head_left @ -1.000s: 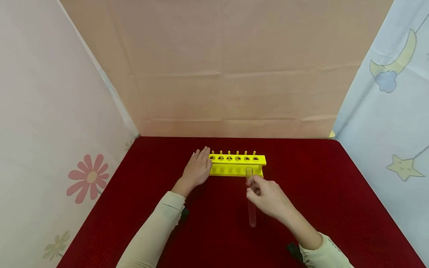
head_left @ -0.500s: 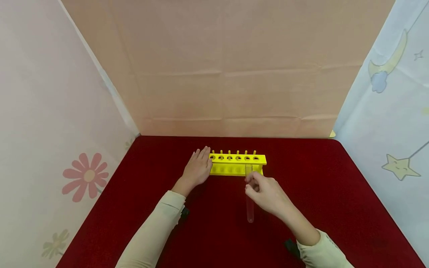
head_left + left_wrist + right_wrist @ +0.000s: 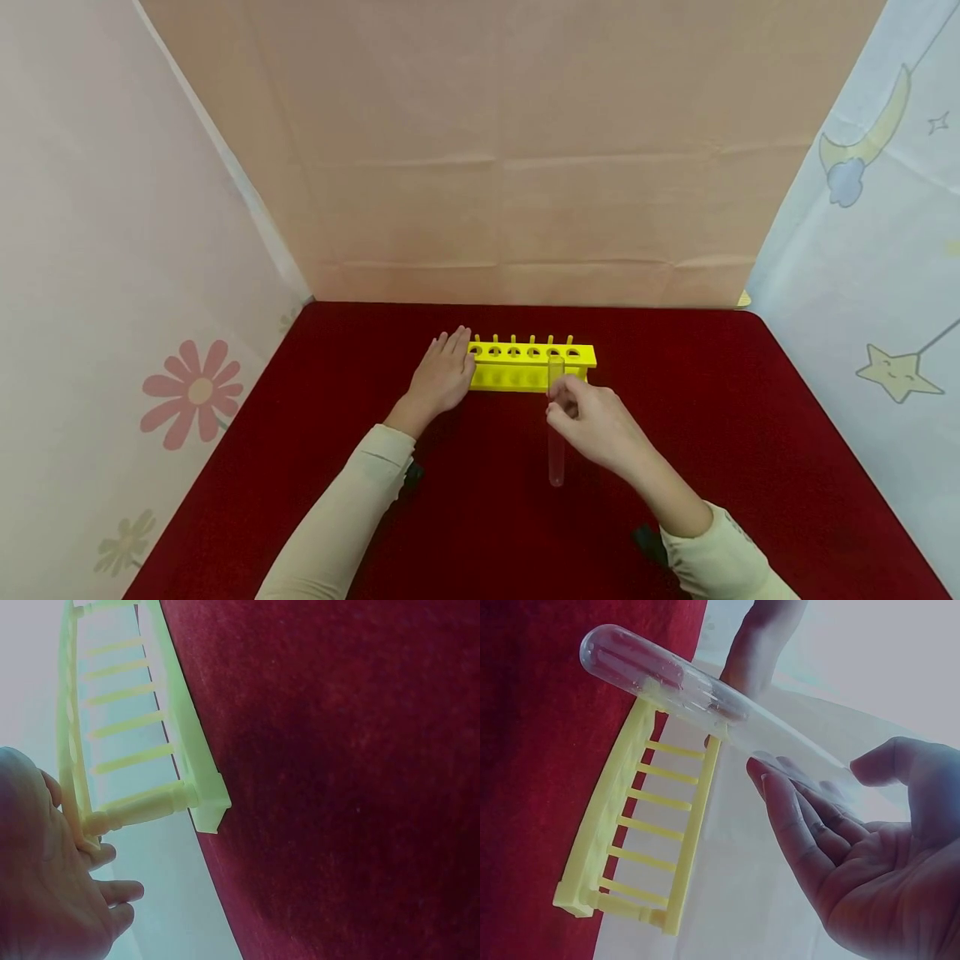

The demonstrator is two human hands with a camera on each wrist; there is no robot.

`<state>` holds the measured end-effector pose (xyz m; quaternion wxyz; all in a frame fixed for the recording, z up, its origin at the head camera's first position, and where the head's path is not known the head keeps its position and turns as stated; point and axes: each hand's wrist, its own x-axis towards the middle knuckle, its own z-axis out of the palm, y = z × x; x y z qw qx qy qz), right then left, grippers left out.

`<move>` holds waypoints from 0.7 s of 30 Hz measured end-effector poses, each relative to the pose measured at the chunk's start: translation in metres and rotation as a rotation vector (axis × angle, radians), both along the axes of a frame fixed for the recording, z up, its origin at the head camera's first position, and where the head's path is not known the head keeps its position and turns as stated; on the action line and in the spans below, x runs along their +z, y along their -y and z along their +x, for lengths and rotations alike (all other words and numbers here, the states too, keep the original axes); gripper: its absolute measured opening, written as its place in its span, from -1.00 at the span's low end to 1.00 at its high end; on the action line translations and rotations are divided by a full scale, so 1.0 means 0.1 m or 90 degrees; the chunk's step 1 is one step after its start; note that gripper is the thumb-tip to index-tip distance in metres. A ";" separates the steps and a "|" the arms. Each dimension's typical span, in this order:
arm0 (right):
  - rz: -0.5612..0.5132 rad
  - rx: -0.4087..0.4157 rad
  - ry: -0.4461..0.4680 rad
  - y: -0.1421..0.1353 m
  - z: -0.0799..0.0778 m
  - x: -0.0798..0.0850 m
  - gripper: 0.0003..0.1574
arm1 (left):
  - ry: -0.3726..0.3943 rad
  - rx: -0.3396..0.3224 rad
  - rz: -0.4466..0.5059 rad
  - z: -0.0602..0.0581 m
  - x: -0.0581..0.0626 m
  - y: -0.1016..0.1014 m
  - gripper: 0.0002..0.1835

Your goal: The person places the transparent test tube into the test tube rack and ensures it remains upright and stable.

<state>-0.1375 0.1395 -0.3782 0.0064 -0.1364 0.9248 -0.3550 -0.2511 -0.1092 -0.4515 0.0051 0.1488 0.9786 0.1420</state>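
Observation:
A yellow test-tube rack (image 3: 532, 366) stands on the red cloth (image 3: 750, 433), its row of holes showing empty. My left hand (image 3: 442, 377) lies flat with straight fingers against the rack's left end (image 3: 112, 814). My right hand (image 3: 596, 425) pinches a clear, empty test tube (image 3: 556, 442) near its upper part, just in front of the rack's right portion. The tube hangs roughly upright, its open mouth level with the rack's top. In the right wrist view the tube (image 3: 705, 697) runs from my fingertips (image 3: 780, 795) out over the rack (image 3: 637, 832).
Paper and cloth screens wall in the table: a pink flowered one (image 3: 112, 333) on the left, a tan one (image 3: 517, 167) behind, a blue one with moon and star (image 3: 870, 250) on the right. The red cloth covers the whole table top.
My right hand has carried the test tube up and a little left, closer to the rack. The left hand and the rack have stayed put.

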 end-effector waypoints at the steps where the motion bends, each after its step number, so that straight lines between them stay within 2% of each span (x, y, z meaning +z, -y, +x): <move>1: 0.000 0.001 -0.004 0.00 -0.01 0.01 -0.83 | -0.001 0.001 0.003 0.00 0.00 0.00 -0.36; 21: -0.009 -0.003 -0.039 -0.02 -0.15 0.17 -0.75 | 0.004 -0.001 0.012 0.02 0.00 0.00 -0.37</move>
